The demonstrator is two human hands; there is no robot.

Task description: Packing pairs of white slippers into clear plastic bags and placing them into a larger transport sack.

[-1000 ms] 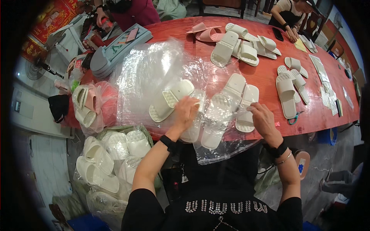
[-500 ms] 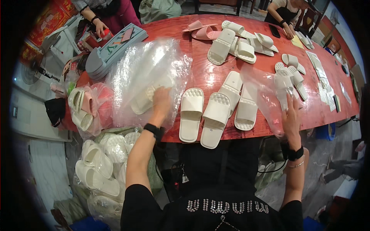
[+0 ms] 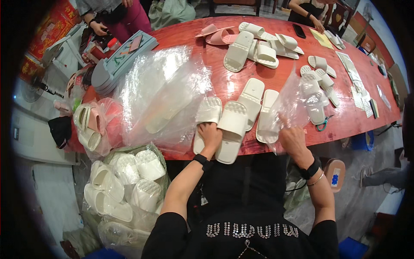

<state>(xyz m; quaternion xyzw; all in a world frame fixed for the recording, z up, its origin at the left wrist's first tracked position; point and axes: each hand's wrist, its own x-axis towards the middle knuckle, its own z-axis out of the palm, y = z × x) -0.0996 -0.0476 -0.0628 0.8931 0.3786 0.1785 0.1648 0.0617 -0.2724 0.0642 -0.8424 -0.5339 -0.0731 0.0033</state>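
Observation:
My left hand (image 3: 210, 137) is on a white slipper (image 3: 211, 110) with a quilted strap, its fingers curled at the strap's opening. Another white slipper (image 3: 233, 121) lies against it on the right. My right hand (image 3: 293, 140) pinches a clear plastic bag (image 3: 291, 97), which spreads up and away from the fingers. The bag partly covers a white slipper (image 3: 266, 114); I cannot tell whether that slipper is inside it. Behind these lies one more white slipper (image 3: 254, 93), sole partly showing.
Clear bags (image 3: 155, 77) lie on the red table (image 3: 181, 32) at left, beside a grey-blue rack (image 3: 123, 60). Further slippers (image 3: 267, 54), scissors (image 3: 322, 124) and papers (image 3: 353, 73) lie beyond. An open sack of slippers (image 3: 129, 185) stands at lower left. Two people stand across the table.
My left hand has moved right, from the bag pile to the white slipper. My right hand has drawn left and nearer with the clear bag, uncovering the scissors.

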